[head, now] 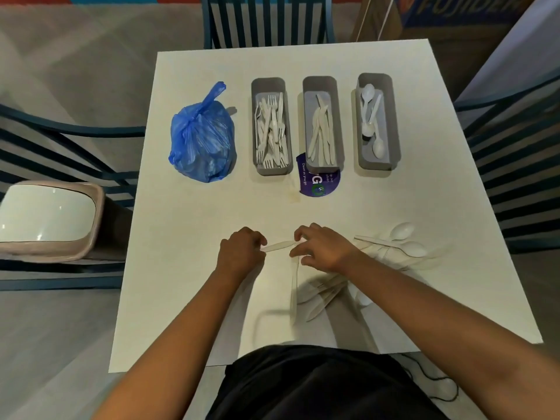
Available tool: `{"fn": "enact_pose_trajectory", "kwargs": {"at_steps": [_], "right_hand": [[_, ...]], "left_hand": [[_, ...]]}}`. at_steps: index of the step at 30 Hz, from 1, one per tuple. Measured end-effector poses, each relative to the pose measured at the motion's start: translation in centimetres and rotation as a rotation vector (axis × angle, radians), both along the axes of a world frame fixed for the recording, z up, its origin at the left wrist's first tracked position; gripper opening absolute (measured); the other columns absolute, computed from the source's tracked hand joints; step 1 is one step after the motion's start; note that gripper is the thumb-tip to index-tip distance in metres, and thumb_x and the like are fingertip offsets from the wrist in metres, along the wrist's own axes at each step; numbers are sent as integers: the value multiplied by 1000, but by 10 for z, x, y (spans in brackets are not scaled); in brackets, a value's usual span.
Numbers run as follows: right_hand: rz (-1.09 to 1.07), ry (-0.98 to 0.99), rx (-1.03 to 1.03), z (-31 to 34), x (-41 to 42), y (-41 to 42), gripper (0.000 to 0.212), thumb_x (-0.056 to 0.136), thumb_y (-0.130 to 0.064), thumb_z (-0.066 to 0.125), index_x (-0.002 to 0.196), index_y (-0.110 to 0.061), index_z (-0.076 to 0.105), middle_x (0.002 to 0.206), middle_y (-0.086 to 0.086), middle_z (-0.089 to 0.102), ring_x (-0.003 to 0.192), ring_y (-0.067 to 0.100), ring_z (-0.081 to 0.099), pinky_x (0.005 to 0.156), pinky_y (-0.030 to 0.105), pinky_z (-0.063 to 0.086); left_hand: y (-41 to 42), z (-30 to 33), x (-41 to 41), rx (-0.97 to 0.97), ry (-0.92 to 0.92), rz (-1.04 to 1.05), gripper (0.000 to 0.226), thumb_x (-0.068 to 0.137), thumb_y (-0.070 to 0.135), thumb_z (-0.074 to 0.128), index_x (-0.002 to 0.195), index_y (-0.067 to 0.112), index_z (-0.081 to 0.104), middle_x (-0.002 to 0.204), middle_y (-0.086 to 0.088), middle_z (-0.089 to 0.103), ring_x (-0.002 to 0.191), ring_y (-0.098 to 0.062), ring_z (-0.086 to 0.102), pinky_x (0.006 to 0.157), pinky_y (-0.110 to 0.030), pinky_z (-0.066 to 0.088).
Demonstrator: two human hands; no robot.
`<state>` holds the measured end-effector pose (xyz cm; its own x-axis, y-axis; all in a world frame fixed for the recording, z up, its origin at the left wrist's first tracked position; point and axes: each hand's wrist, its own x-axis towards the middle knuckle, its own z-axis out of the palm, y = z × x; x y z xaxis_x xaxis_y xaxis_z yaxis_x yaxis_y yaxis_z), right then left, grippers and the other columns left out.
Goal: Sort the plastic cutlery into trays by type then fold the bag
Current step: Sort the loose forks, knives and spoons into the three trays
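Hands meet over the near middle of the white surface. The left hand has its fingers curled, pinching one end of a white knife that lies across between the two hands. The right hand has its fingers bent over the knife's other end, touching it; whether that grip is clamped on it I cannot tell. Loose cutlery lies in a pile just right of and under the right hand, spoons at the far right, knives nearer. At the far side stand three grey trays in a row: forks left, knives in the middle, spoons right. A knotted blue bag sits left of the fork tray.
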<state>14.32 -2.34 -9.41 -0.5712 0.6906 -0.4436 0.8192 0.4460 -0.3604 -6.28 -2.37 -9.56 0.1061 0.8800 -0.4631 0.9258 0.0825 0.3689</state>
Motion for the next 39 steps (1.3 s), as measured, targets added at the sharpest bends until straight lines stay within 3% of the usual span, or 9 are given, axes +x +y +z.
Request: {"fn": "enact_pose_trajectory", "kwargs": {"at_steps": [11,15,18,21,26,28,31,34,39], "right_hand": [[80,-63,152,-3,-8,-5,28,95,-18,51,122,-19,57,123,3,50,108,22,46,78,32,37],[62,-74,111,-6,-5,-4,22,85,0,54,103,-12,55,104,2,54,90,17,44,64,30,32],[-62,-30,36,-3,0,-3,18,84,3,54,91,-14,50,92,1,51,82,12,37,63,28,32],[-231,34,-83,6,9,2,11,94,-6,42,98,-8,53,98,5,55,81,17,44,64,28,32],[-546,214,-158,22,32,15,13,97,-14,40,88,-14,50,87,3,54,73,20,47,57,26,33],[-664,297,-159,24,42,22,11,96,-14,43,87,-16,50,82,1,54,70,19,48,57,27,35],[-820,434,-94,29,51,34,5,95,-14,49,93,-17,52,74,-1,52,67,18,49,59,26,39],[-902,485,-38,37,58,51,24,92,-9,52,116,-13,53,67,-6,45,60,9,45,59,18,38],[-878,496,-48,47,64,79,56,88,1,50,139,-20,38,63,-1,39,56,9,40,57,15,37]], "left_hand": [[-10,-11,-7,166,67,25,23,98,22,42,109,11,60,104,-8,61,93,-28,57,76,-35,40],[-8,-12,-6,157,42,58,23,98,20,39,103,8,59,100,-10,61,90,-32,58,76,-35,40],[-3,-8,-5,137,-111,214,22,97,18,40,97,7,59,93,-9,62,83,-27,57,70,-31,39],[6,-3,-1,118,-341,407,19,96,13,42,93,7,60,84,-5,60,78,-21,54,66,-26,39],[21,6,17,67,-509,501,19,96,11,44,102,9,62,89,-10,64,75,-21,59,76,-33,50],[27,14,30,37,-586,562,21,97,10,42,110,10,59,85,-9,63,61,-12,63,68,-28,55],[41,34,53,-111,-813,723,24,95,2,40,111,13,54,76,-9,59,46,-6,62,45,-15,50],[61,48,75,-201,-937,767,36,90,-6,39,116,13,55,77,-10,60,64,-15,64,44,-17,50],[95,61,103,-169,-862,665,41,88,-9,34,119,9,56,102,-10,60,88,-18,70,40,-12,40]]}}
